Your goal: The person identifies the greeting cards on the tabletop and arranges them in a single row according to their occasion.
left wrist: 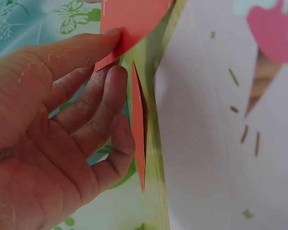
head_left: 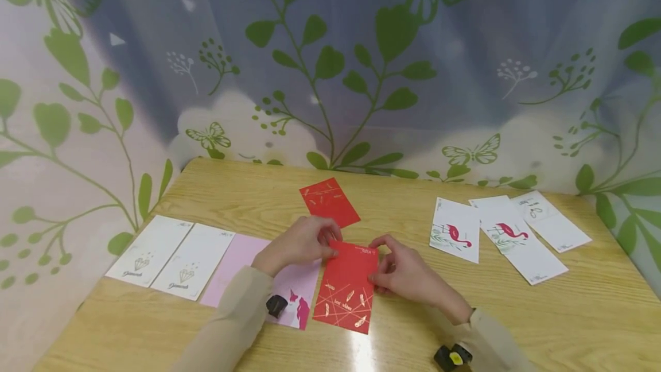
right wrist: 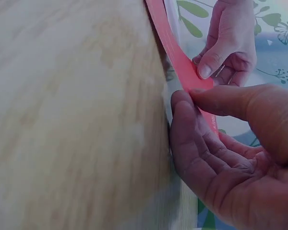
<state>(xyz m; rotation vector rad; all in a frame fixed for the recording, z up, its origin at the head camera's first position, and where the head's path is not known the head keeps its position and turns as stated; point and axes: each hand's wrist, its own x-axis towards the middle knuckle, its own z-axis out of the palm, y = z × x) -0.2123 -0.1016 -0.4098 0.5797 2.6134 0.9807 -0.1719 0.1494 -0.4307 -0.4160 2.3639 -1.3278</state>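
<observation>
Red envelope lies at the middle of the wooden table, near the front edge, its far end lifted slightly off the surface. Left hand pinches the far left corner between thumb and fingers; left wrist view shows the thumb on top and the red edge curving past the fingertips. Right hand pinches the far right edge, thumb on top, fingers curled under; right wrist view shows the red strip caught between thumb and index finger. The envelope's left edge overlaps a pink card with a magenta print at its near end. Second red envelope lies flat just beyond the hands, apart from them. Two white cards with diamond prints sit side by side left of the pink one. Three white cards lie to the right, two with flamingo prints, partly overlapping. Leaf-and-butterfly patterned curtain hangs behind the table. Beige sleeves on both arms.
</observation>
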